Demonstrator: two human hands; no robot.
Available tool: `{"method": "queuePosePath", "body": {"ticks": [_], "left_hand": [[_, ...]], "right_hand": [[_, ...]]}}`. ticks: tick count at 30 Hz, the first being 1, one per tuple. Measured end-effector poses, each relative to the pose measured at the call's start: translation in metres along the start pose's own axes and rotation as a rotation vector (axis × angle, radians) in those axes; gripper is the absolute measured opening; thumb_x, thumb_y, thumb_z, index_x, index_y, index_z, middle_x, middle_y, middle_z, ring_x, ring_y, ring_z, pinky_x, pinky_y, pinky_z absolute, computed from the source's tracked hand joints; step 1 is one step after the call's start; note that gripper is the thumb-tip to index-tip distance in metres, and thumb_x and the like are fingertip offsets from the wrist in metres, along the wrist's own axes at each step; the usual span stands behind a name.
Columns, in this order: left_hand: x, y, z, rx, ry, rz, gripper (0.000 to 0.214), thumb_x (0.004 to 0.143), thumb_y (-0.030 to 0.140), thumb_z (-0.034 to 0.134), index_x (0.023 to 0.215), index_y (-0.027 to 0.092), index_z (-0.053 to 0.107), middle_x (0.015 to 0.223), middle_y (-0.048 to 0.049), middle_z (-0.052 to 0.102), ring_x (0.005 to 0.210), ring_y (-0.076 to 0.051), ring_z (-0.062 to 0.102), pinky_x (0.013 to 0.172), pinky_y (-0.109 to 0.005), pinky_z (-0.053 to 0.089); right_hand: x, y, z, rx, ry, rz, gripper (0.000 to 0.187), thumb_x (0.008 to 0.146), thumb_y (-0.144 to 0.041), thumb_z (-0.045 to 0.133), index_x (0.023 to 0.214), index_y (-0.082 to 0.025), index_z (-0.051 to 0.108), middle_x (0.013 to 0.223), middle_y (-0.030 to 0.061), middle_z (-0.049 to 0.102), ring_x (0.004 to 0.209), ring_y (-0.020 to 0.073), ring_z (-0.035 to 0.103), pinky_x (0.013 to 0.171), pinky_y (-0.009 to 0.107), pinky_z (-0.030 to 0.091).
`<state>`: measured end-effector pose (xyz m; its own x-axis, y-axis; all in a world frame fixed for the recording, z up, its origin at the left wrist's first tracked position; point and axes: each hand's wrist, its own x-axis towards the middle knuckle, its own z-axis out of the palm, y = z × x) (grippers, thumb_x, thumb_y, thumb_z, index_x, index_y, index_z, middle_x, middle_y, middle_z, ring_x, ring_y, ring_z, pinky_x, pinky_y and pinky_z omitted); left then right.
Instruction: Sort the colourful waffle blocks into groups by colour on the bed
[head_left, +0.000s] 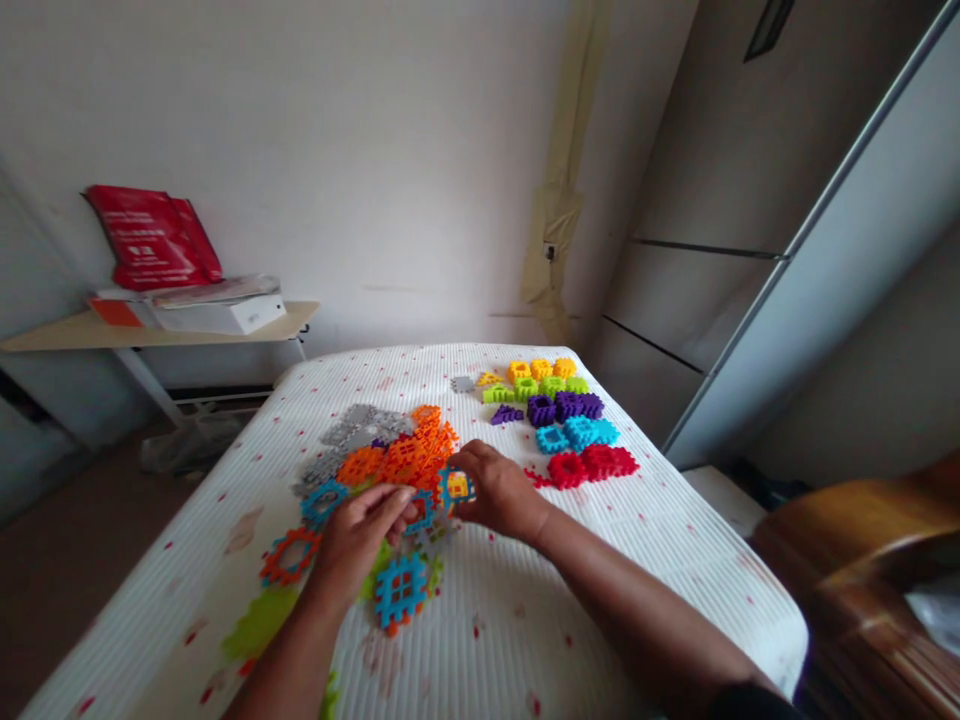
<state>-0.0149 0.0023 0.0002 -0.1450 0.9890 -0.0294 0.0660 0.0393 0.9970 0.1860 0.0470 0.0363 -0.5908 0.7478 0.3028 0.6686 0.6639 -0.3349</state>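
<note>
My right hand point(499, 490) has its thumb and fingers closed around the edge of a blue toothed building piece with a yellow middle point(457, 487). Close to it, my left hand point(375, 515) has its thumb and forefinger pressed together; what they hold, if anything, is hidden. By its fingertips is a blue building piece with a red middle point(421, 512). Just beyond both hands spreads a loose heap of orange building pieces point(405, 458), with grey building pieces point(360, 428) behind. A blue window-shaped piece point(400, 590) lies nearer me, over some orange.
At the bed's right stand rows of cubes: yellow point(541, 369), green point(551, 386), purple point(568, 406), blue point(579, 433) and red point(600, 464). Loose pieces, an orange ring point(291, 556) and a green one point(261, 622), lie left. A side table point(225, 338) holds red bags point(154, 240).
</note>
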Motion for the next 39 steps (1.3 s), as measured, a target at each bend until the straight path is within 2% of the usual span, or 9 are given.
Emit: {"method": "queuePosePath", "body": {"ticks": [3, 6, 12, 16, 22, 30, 34, 37, 39], "left_hand": [[0.004, -0.002, -0.011, 0.038, 0.142, 0.042, 0.04, 0.064, 0.053, 0.065, 0.077, 0.015, 0.065, 0.059, -0.0003, 0.062, 0.051, -0.011, 0.049, 0.048, -0.021, 0.039], [0.007, -0.006, -0.021, 0.145, 0.226, 0.065, 0.039, 0.065, 0.053, 0.063, 0.08, 0.018, 0.065, 0.062, -0.0001, 0.065, 0.055, -0.014, 0.054, 0.05, -0.022, 0.041], [0.012, -0.01, -0.024, 0.56, 0.175, 0.158, 0.029, 0.066, 0.047, 0.058, 0.075, 0.022, 0.068, 0.074, -0.0017, 0.071, 0.073, -0.021, 0.063, 0.068, -0.027, 0.046], [0.014, -0.013, -0.019, 0.759, 0.081, 0.155, 0.03, 0.068, 0.044, 0.056, 0.084, 0.022, 0.069, 0.084, -0.004, 0.071, 0.078, -0.021, 0.064, 0.071, -0.028, 0.046], [0.005, -0.009, -0.006, 0.994, 0.044, 0.24, 0.037, 0.073, 0.036, 0.057, 0.105, 0.019, 0.066, 0.104, -0.0096, 0.065, 0.097, -0.023, 0.059, 0.086, -0.031, 0.042], [0.0, -0.004, 0.002, 1.03, 0.055, 0.18, 0.044, 0.074, 0.027, 0.058, 0.117, 0.02, 0.058, 0.111, -0.0107, 0.061, 0.099, -0.022, 0.056, 0.086, -0.031, 0.04], [0.001, -0.006, 0.002, 1.039, 0.041, 0.169, 0.037, 0.074, 0.032, 0.058, 0.109, 0.021, 0.062, 0.103, -0.0085, 0.061, 0.09, -0.02, 0.057, 0.078, -0.029, 0.041], [0.002, -0.009, 0.001, 1.014, 0.047, 0.184, 0.024, 0.072, 0.028, 0.061, 0.096, 0.021, 0.064, 0.096, -0.0057, 0.062, 0.086, -0.018, 0.057, 0.078, -0.028, 0.041], [0.002, -0.011, 0.001, 0.995, 0.057, 0.194, 0.018, 0.07, 0.022, 0.062, 0.088, 0.02, 0.063, 0.092, -0.0044, 0.061, 0.086, -0.017, 0.056, 0.078, -0.027, 0.04]], "right_hand": [[0.005, 0.045, -0.036, -0.208, -0.008, 0.132, 0.05, 0.067, -0.021, 0.071, 0.114, -0.018, 0.056, 0.114, 0.0093, 0.057, 0.106, 0.0214, 0.053, 0.089, 0.033, 0.044], [0.008, 0.089, -0.066, -0.445, -0.138, 0.265, 0.049, 0.07, -0.02, 0.066, 0.118, -0.016, 0.055, 0.118, 0.0117, 0.057, 0.108, 0.023, 0.053, 0.089, 0.032, 0.043], [0.008, 0.126, -0.072, -0.564, -0.333, 0.311, 0.046, 0.064, -0.014, 0.068, 0.11, -0.017, 0.062, 0.113, 0.0131, 0.061, 0.103, 0.0277, 0.056, 0.081, 0.035, 0.047], [0.01, 0.131, -0.063, -0.59, -0.398, 0.308, 0.042, 0.065, -0.014, 0.068, 0.107, -0.016, 0.063, 0.11, 0.0138, 0.062, 0.103, 0.0278, 0.056, 0.081, 0.036, 0.046], [0.013, 0.135, -0.055, -0.598, -0.434, 0.299, 0.042, 0.068, -0.012, 0.065, 0.11, -0.015, 0.062, 0.114, 0.0143, 0.061, 0.105, 0.0278, 0.054, 0.085, 0.038, 0.044], [0.016, 0.143, -0.049, -0.586, -0.455, 0.289, 0.046, 0.065, -0.011, 0.068, 0.11, -0.014, 0.062, 0.113, 0.0137, 0.062, 0.105, 0.0273, 0.055, 0.086, 0.038, 0.042], [0.014, 0.129, -0.064, -0.592, -0.391, 0.301, 0.048, 0.068, -0.009, 0.063, 0.115, -0.013, 0.059, 0.116, 0.0146, 0.061, 0.107, 0.0262, 0.055, 0.087, 0.035, 0.042], [0.005, 0.104, -0.069, -0.527, -0.228, 0.25, 0.048, 0.074, -0.011, 0.057, 0.121, -0.013, 0.054, 0.12, 0.0138, 0.059, 0.108, 0.0239, 0.055, 0.088, 0.031, 0.043], [-0.006, 0.082, -0.06, -0.421, -0.11, 0.17, 0.044, 0.077, -0.017, 0.057, 0.121, -0.015, 0.055, 0.12, 0.0114, 0.059, 0.105, 0.0223, 0.057, 0.086, 0.03, 0.045]]}}
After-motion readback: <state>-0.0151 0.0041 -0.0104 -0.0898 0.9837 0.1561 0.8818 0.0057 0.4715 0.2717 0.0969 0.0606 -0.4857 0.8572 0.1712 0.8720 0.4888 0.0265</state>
